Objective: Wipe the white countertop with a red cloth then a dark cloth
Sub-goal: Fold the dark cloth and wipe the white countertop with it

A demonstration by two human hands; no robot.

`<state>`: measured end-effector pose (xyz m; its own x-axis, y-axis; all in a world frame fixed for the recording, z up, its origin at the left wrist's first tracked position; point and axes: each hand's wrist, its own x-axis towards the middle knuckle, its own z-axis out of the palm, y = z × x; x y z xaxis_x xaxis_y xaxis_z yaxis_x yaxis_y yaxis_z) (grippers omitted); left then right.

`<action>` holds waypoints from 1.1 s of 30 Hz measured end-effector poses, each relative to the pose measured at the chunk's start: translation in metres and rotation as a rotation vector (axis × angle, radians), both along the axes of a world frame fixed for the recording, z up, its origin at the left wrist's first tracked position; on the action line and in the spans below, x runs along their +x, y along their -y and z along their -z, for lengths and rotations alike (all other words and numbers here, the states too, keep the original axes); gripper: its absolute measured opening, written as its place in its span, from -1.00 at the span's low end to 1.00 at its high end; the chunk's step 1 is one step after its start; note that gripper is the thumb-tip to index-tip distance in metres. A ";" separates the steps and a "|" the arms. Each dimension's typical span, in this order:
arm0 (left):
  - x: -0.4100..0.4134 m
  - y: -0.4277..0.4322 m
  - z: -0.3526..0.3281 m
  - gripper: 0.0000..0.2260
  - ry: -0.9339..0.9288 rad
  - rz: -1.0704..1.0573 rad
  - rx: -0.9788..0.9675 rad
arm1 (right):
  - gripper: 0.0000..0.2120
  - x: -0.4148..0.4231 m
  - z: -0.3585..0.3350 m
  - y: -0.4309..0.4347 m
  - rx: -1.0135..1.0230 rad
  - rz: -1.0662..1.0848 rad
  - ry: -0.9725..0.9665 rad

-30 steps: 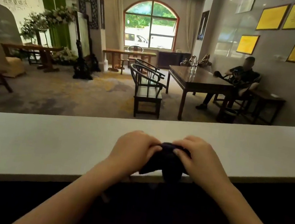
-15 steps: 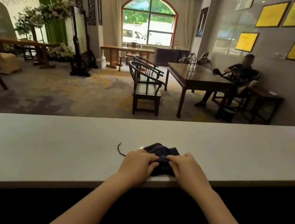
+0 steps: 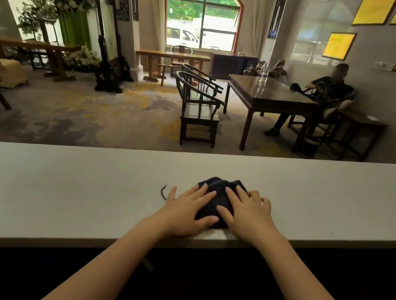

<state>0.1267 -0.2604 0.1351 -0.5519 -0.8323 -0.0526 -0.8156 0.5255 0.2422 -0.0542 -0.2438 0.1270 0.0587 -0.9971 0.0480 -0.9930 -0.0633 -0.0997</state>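
A dark, crumpled cloth [image 3: 219,189] lies on the white countertop [image 3: 72,183] near its front edge, in the middle of the view. My left hand [image 3: 187,210] lies flat on the cloth's left side with the fingers spread. My right hand [image 3: 250,213] lies flat on its right side, also with the fingers apart. Both palms press down; neither hand is closed around the cloth. A loose dark thread [image 3: 163,192] trails on the counter just left of my left hand. No red cloth is in view.
The counter runs the full width of the view, with a dark drop below its front edge. Beyond it is a carpeted room with dark wooden chairs [image 3: 199,106], a table [image 3: 270,96] and a seated person [image 3: 327,91] at the right wall.
The cloth went from bunched between both fists at the counter's edge to lying on the top. Both hands have opened and flattened onto it, a little farther from the edge.
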 end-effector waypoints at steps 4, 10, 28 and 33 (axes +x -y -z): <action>0.076 0.006 0.006 -0.47 0.000 -0.215 -0.125 | -0.54 0.009 0.002 0.015 0.076 -0.250 0.111; 0.196 0.015 0.012 -0.47 0.198 -0.596 -0.025 | -0.52 0.056 0.009 0.021 0.145 -0.254 0.118; 0.235 0.016 0.037 -0.45 0.148 -0.735 -0.061 | -0.45 0.070 0.004 0.067 0.132 0.029 0.112; 0.234 0.015 0.034 -0.44 0.154 -0.725 -0.048 | -0.43 0.167 0.007 0.065 0.114 -0.156 0.131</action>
